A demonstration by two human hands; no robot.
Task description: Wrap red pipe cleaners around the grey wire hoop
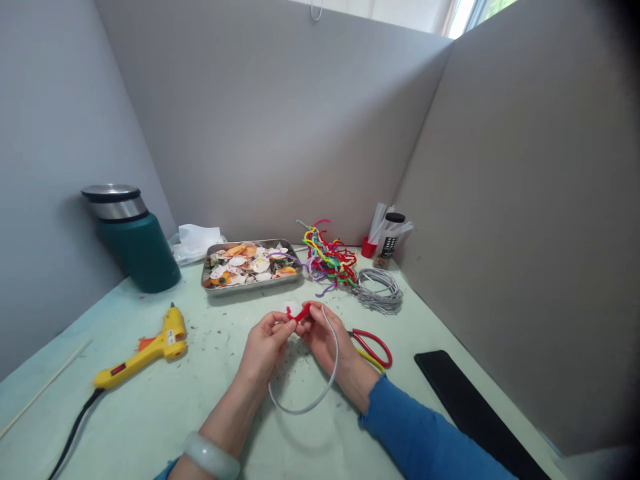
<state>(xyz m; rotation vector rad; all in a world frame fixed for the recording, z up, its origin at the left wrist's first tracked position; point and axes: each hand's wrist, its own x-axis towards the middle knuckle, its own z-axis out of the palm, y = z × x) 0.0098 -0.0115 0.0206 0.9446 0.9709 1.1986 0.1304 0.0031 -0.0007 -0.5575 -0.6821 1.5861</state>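
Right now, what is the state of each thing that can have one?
Red strip: held
Left hand: pinching it
Right hand: pinching it
Wire: curved
Coil: wound
Jar: upright, capped
Flask: upright
Glue gun: lying on its side
Tray: holding shells
Red-handled tool: partly hidden, opening unclear
Colored strips: tangled

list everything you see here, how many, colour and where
bottle: 1, teal, back left
glue gun: 1, yellow, left
thin rod: 1, whitish, left edge
metal tray: 1, silver, back centre
shells: many, white and orange, in tray
fuzzy strands: many, multicoloured, right of tray
wire coil: 1, grey, beside strands
cup: 1, red, back right
lidded jar: 1, clear, black lid, beside cup
tool handles: 2, red and yellow, near right wrist
long flat object: 1, black, right
panels: 3, grey, around table
table: 1, pale green, below
fuzzy piece: 1, red, between fingertips
wire loop: 1, grey, at hands
bangle: 1, pale green, left wrist
left hand: 1, bare, centre
right hand: 1, bare, centre
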